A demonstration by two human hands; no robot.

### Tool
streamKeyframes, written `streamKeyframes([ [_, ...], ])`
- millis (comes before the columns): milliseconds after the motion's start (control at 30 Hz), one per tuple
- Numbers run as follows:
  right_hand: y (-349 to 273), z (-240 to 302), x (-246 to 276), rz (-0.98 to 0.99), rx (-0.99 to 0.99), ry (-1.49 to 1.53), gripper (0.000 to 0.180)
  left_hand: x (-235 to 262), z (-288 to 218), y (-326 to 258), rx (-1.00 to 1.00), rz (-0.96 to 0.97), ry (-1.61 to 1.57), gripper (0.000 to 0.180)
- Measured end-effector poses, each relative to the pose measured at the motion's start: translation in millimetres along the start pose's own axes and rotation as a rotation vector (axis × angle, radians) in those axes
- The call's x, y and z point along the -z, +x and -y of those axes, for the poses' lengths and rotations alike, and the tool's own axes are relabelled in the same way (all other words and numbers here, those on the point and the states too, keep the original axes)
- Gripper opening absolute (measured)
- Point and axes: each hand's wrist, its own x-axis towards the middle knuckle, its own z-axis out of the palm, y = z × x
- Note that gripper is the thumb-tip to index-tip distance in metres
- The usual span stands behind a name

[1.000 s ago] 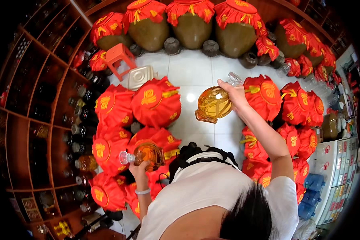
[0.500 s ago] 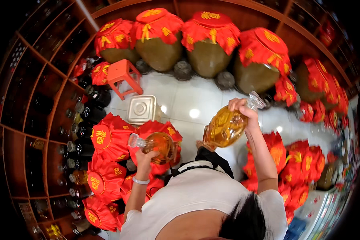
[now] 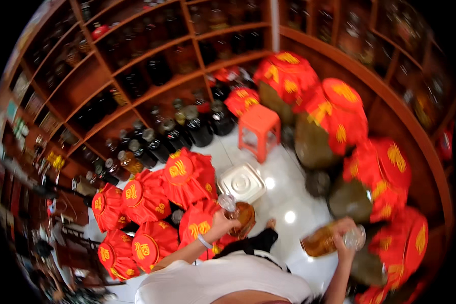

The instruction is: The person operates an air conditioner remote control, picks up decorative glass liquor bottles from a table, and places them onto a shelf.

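Observation:
My left hand [image 3: 222, 226] is closed around the neck of a glass decanter [image 3: 246, 219] of amber liquid, just below its clear stopper. A pale bangle [image 3: 204, 241] circles that wrist. The decanter is in front of a red-covered jar [image 3: 196, 223]. Out to the right, my right hand [image 3: 343, 237] grips a second amber-filled decanter [image 3: 318, 242] by the neck. That one points its base leftward over the tiled floor, its clear stopper [image 3: 354, 238] showing past my fingers. Motion smears both decanters a little.
A red plastic stool [image 3: 259, 126] and a square cream container with a lid [image 3: 241, 183] stand on white tiles. Large brown jars under red cloth [image 3: 316, 144] line the right. Several red-covered jars [image 3: 147, 195] crowd the left, before dark glass jars [image 3: 197, 129] and wooden shelves [image 3: 131, 104].
My view has turned left, bringing more shelving into sight. Both decanters remain in my hands. The right one has come lower beside my body and lies closer to level.

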Motion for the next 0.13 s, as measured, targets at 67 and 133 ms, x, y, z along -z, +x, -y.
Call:
streamKeyframes([
  [67,26.5,-35.9,13.2,-0.015,0.169,-0.261,0.012,-16.3,13.0,40.1,0.085,-0.062,0.094,0.050],
  [133,81.4,-65.6,14.3,0.059,0.223,-0.081,0.014,-30.9,15.0,76.2,0.137,-0.101,0.176,0.055],
])
